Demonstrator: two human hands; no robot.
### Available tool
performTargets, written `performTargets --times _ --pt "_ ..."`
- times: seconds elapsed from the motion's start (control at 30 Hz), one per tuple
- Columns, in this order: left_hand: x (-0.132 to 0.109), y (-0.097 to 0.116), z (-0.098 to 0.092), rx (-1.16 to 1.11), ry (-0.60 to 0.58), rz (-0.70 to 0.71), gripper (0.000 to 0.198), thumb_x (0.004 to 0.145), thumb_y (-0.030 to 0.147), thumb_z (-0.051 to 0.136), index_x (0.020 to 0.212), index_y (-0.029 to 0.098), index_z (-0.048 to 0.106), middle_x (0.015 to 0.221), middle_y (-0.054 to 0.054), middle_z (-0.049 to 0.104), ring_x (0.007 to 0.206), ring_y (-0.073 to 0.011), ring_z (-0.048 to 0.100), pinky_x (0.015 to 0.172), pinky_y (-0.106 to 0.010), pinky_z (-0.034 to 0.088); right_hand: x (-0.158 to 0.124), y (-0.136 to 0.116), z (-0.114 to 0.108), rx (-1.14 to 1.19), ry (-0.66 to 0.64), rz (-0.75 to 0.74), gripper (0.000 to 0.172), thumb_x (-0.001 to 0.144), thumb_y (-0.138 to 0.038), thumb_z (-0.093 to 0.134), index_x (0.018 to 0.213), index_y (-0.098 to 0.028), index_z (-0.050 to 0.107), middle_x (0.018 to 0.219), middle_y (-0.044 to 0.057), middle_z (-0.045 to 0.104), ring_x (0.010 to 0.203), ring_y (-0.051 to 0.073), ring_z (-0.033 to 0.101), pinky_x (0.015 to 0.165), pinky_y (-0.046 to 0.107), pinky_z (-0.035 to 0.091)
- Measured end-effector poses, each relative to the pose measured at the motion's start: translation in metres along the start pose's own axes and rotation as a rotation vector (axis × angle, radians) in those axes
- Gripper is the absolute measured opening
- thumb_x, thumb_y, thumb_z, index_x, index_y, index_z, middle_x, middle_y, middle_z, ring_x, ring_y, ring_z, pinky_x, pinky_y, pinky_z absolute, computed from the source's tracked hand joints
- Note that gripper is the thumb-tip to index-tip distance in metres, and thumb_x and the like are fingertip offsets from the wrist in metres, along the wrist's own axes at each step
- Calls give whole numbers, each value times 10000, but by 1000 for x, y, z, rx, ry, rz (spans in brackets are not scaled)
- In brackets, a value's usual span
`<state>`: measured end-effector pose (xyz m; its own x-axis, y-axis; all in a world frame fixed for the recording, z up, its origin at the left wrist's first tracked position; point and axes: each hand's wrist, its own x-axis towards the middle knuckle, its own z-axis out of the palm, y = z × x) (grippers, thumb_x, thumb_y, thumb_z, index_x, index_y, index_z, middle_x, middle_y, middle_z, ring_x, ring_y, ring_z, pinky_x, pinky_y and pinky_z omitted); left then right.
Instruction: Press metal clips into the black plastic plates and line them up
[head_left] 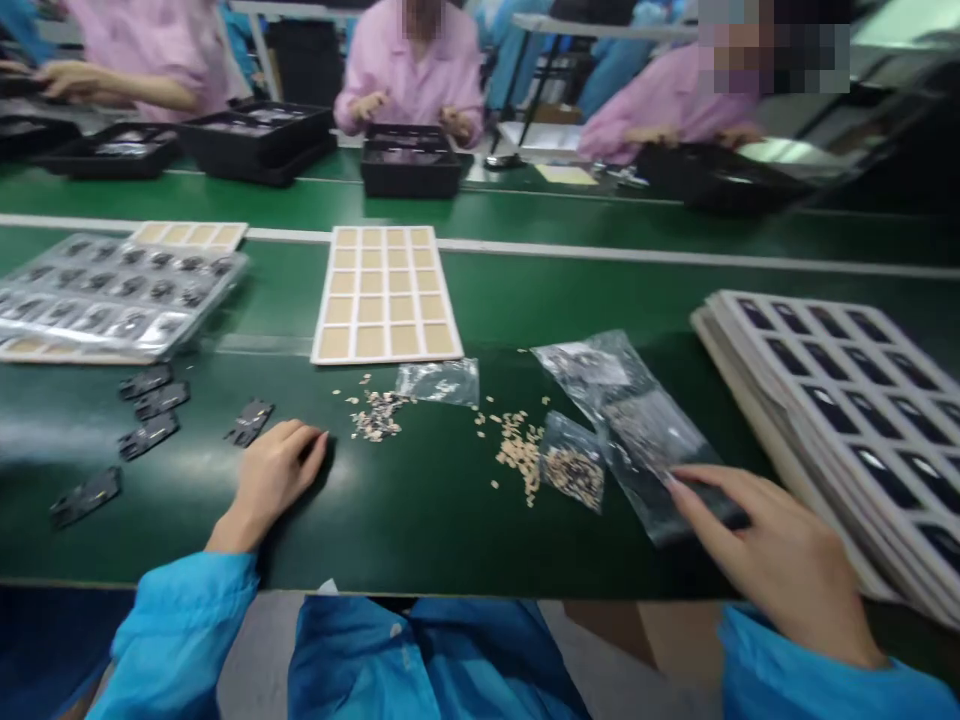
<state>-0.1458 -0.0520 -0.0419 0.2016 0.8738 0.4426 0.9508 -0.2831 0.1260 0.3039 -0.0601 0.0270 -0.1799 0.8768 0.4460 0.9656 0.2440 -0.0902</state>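
Observation:
My right hand (780, 550) pinches the lower right edge of a large clear plastic bag (649, 430) between thumb and fingers. The bag lies on the green table with small dark parts and a white label inside. Touching its left side is a small clear bag (574, 465) of tiny parts. A pile of tiny beige pieces (519, 447) spills out beside that. My left hand (281, 470) rests on the table, fingers curled shut, with nothing showing in it. Just beyond it lies a black component (250, 422). A pile of tiny dark and light pieces (377, 415) is to its right.
A white tray with beige squares (388, 293) lies ahead, near a flat empty-looking bag (439, 381). Stacked trays of dark parts (840, 380) stand right. Clear blister trays (120, 290) and several black components (150, 435) are left. Co-workers in pink sit opposite behind black bins (411, 175).

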Motion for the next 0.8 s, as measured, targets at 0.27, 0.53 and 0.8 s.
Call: performTargets --times 0.27,0.53,0.8 --pt "23 33 12 -63 115 187 262 957 359 454 831 191 611 759 -19 678 652 -158 639 585 -251 458 56 124 -73 -445 -160 560 329 905 -255 467 1012 -41 693 974 220 702 910 303 666 697 341 451" --pt "24 42 16 -59 120 181 312 964 357 430 784 191 623 739 -6 679 640 -135 651 574 -226 465 112 178 -18 -367 -431 465 295 989 -374 478 1084 -134 623 1070 59 630 963 185 630 827 363 534" --pt "24 43 21 -111 33 105 356 955 336 411 737 189 650 688 -13 658 619 -133 628 584 -228 461 152 199 7 -342 -536 441 268 979 -350 509 974 -116 639 909 33 642 782 139 641 669 275 539"
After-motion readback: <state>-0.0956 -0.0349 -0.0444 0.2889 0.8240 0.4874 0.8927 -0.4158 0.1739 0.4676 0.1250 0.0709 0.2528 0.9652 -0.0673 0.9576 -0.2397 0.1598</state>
